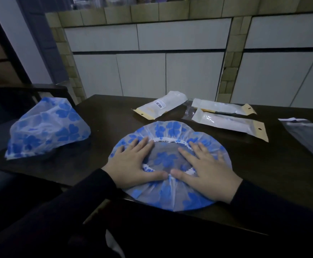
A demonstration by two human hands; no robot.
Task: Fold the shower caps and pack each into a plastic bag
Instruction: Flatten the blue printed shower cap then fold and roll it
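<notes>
A blue-flowered shower cap (170,164) lies flat at the desk's (105,116) near edge, opening up. The left hand (133,164) and right hand (206,170) press it down with straight, spread fingers, gripping nothing. A second cap (45,127) sits puffed up at the left edge. Three plastic bags (226,121) with white contents lie along the far edge; another bag (308,136) lies at the right edge, contents unclear.

Dark wooden table (103,116); white cabinet doors (181,34) behind; chair (40,88) left.
</notes>
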